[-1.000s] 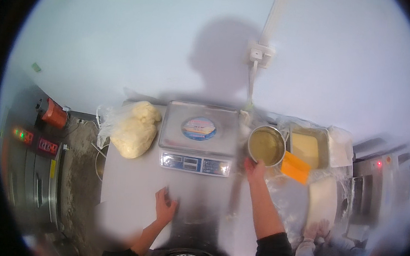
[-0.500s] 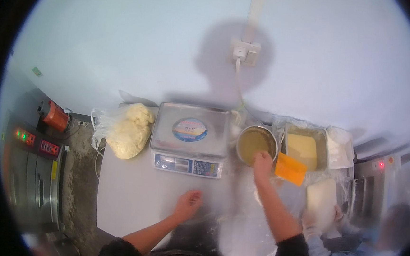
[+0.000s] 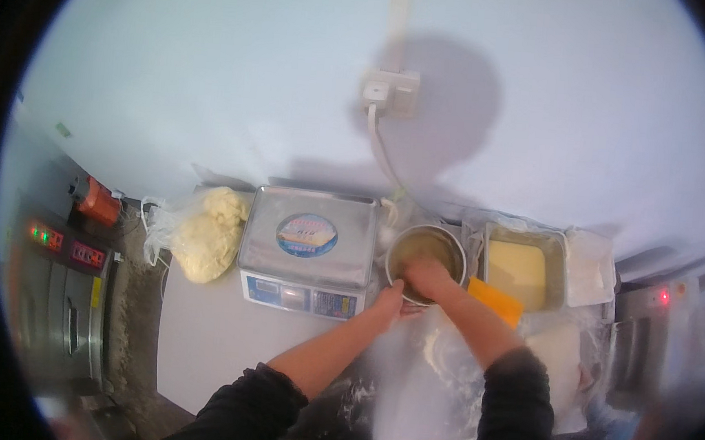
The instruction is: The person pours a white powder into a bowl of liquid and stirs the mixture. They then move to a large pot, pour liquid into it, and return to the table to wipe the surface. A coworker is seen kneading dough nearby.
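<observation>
A round metal pot (image 3: 388,260) stands just right of the scale, with greyish-brown contents inside. My left hand (image 3: 396,301) grips its near left side, thumb at the rim and fingers against the outer wall. Down inside the pot is my right hand (image 3: 429,276); its fingers are smeared by motion and partly hidden, so I cannot make out whether they hold anything. A flat orange scraper (image 3: 494,300) lies beside my right wrist, close to the pot's right side.
A scale (image 3: 308,274) stands left of the pot, beside bagged pale dough (image 3: 206,238). To the right are a metal tin (image 3: 559,263) with a yellow block (image 3: 517,268) and a white container (image 3: 590,269). A co-worker's hand (image 3: 585,377) is near a pale slab (image 3: 554,353).
My left hand has moved from over the table up to the pot and taken hold of its side. My right hand has reached deeper into the pot. The view has shifted slightly right.
</observation>
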